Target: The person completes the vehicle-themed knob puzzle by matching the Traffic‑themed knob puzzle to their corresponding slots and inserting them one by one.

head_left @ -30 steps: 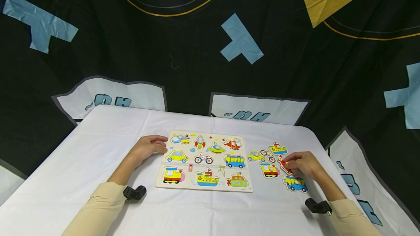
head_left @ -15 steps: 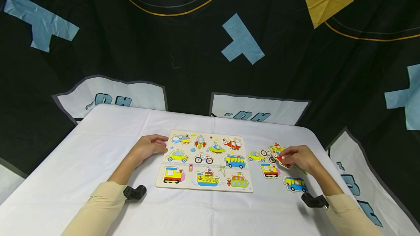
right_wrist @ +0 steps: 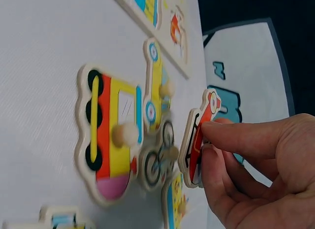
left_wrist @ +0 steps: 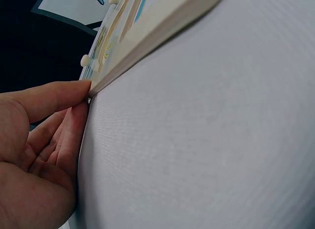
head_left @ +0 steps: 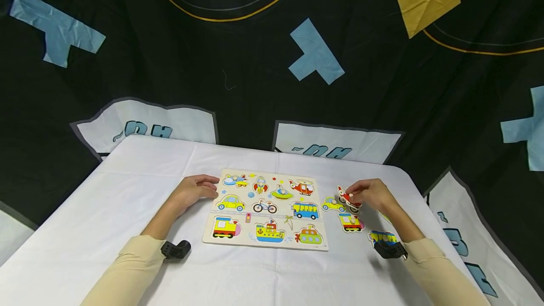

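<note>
My right hand (head_left: pixel 374 193) pinches a flat red helicopter puzzle piece (right_wrist: pixel 196 140) between thumb and fingers. The piece is tilted, raised over the bicycle piece (right_wrist: pixel 156 162) and beside the train piece (right_wrist: pixel 110 135). My left hand (head_left: pixel 192 193) rests with fingertips against the left edge of the wooden peg puzzle board (head_left: pixel 246 234), at its side in the left wrist view. The plane (head_left: pixel 235 180), rocket (head_left: pixel 260 185) and flying saucer (head_left: pixel 282 192) along the board's top row bear knobs. Printed outlines of other vehicles fill the lower rows.
Right of the board lie a yellow car piece (head_left: pixel 333 203), a boat piece (right_wrist: pixel 174 197) and a bus piece (head_left: pixel 381 236), partly hidden by the right wrist camera. A white cloth covers the table (head_left: pixel 238 273). A black curtain (head_left: pixel 238 70) hangs behind.
My right hand has lifted the helicopter piece from among the loose pieces and carried it up and left, across the boat to the bicycle. My left hand stays at the board's edge.
</note>
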{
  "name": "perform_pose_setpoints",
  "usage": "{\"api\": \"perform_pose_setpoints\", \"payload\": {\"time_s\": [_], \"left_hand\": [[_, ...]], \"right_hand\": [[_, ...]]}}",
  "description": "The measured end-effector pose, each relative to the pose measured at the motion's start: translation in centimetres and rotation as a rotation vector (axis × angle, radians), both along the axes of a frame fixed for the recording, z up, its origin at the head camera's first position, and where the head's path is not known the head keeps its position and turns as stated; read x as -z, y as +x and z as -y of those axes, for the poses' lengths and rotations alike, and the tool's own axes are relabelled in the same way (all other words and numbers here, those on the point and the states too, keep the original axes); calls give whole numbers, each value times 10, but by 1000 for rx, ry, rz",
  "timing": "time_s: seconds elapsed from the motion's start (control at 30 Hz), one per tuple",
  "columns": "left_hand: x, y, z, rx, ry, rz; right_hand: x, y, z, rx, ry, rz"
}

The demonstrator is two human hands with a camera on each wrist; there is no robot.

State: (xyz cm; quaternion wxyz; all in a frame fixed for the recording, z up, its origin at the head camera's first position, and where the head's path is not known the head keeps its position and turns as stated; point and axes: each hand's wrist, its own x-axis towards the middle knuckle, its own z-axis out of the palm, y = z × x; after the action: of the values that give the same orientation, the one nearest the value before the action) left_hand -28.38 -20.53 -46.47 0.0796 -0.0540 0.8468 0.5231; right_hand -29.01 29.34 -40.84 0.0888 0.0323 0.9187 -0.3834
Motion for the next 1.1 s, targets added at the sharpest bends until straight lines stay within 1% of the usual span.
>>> {"api": "perform_pose_setpoints", "payload": {"time_s": [0.13,0.37,0.47,0.77,0.9,1.0,1.1], "left_hand": [[0,0,0,1,1,-2],[-1,0,-1,-3,8,0],[0,0,-1,5,7,-1],[-3,1,-1,2,0,-4],[-2,1,-2,6,7,0],[-1,0,-2,-3,8,3],[0,0,-2,-5,5,-1]], "right_hand": [[0,-5,13,-6,-23,-14],[3,-16,38,3,-4,-48],[5,-20,48,2,-6,-66],[11,-30,81,-18,-4,-62],[14,-33,93,-23,-5,-72],[18,-36,100,-30,16,-79],[20,-37,107,-22,20,-70]]}}
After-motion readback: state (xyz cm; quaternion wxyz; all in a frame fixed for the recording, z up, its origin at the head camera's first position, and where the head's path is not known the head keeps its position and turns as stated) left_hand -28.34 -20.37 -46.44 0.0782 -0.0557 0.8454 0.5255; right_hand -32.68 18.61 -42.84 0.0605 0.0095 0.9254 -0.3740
